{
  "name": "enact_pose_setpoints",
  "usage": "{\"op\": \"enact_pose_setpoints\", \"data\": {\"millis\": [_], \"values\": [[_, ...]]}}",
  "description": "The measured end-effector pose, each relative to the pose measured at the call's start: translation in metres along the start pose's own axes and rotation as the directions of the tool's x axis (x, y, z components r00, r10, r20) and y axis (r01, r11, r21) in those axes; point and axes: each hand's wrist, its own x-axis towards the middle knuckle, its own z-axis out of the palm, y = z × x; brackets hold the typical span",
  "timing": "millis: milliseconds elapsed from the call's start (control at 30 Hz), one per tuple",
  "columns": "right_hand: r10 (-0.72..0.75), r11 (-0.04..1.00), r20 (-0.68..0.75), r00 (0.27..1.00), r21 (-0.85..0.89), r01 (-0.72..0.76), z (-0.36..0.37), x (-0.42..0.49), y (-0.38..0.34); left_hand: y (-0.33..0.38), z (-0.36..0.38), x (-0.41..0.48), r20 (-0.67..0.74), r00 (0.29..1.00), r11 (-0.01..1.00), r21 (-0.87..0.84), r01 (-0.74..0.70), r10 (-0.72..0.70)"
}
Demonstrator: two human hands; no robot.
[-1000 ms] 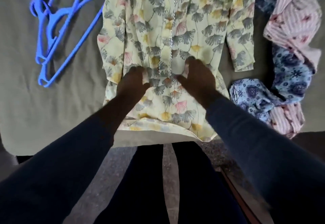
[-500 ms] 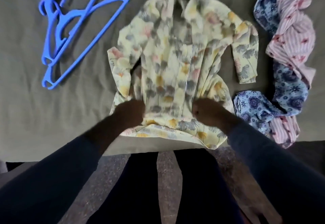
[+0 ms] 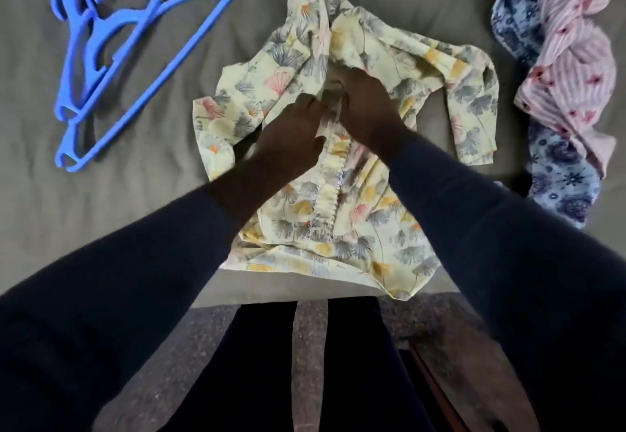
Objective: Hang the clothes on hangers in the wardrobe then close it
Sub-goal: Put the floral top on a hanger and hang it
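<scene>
At the middle of the bed (image 3: 118,214), the left hand (image 3: 291,133) and right hand (image 3: 366,106) are clamping their grip on the bunched front of the floral shirt (image 3: 372,221), which is probably risking a strained placket or tangled sleeves, the blue hangers (image 3: 150,72) lying apart at ten o'clock.

Left hand (image 3: 292,135) and right hand (image 3: 367,111) reach forward side by side; both grips pinching the shirt (image 3: 376,228).
</scene>
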Motion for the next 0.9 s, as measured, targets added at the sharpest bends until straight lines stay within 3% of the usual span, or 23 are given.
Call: {"op": "enact_pose_setpoints", "data": {"millis": [100,200,267,400,533,600,767,833,900], "values": [[0.015,0.990,0.207,0.978,-0.141,0.015,-0.012,0.018,0.016,-0.002,0.000,0.030,0.092,0.996,0.995,0.097,-0.025,0.016],[0.083,0.958,0.234,0.969,-0.285,-0.014,-0.019,0.017,0.026,-0.012,-0.001,0.037,0.214,0.975,0.981,0.193,0.011,-0.053],[0.078,0.927,0.323,0.943,-0.372,0.051,-0.019,0.010,0.027,-0.019,0.000,0.032,0.221,0.972,0.966,0.259,0.020,-0.080],[0.100,0.917,0.431,0.897,-0.389,0.085,-0.010,-0.004,0.027,-0.021,0.005,0.003,0.066,0.993,0.977,0.197,0.085,-0.100],[0.137,0.983,0.347,0.928,-0.165,-0.083,-0.005,0.002,0.025,-0.029,0.009,-0.028,-0.171,0.977,0.986,-0.132,0.106,-0.128],[0.129,0.988,0.296,0.946,-0.117,-0.098,-0.004,0.009,0.023,-0.036,0.012,-0.041,-0.299,0.928,0.961,-0.229,0.155,-0.221],[0.166,0.984,0.262,0.951,-0.102,-0.143,0.003,0.029,0.018,-0.071,0.019,-0.088,-0.509,0.691,0.859,-0.311,0.408,-0.512],[0.165,0.979,0.293,0.942,-0.166,-0.120,0.004,0.036,0.017,-0.084,0.024,-0.112,-0.506,0.616,0.796,-0.328,0.509,-0.603],[0.155,0.969,0.349,0.924,-0.235,-0.074,0.004,0.041,0.017,-0.092,0.033,-0.134,-0.397,0.560,0.686,-0.375,0.624,-0.727]]}}
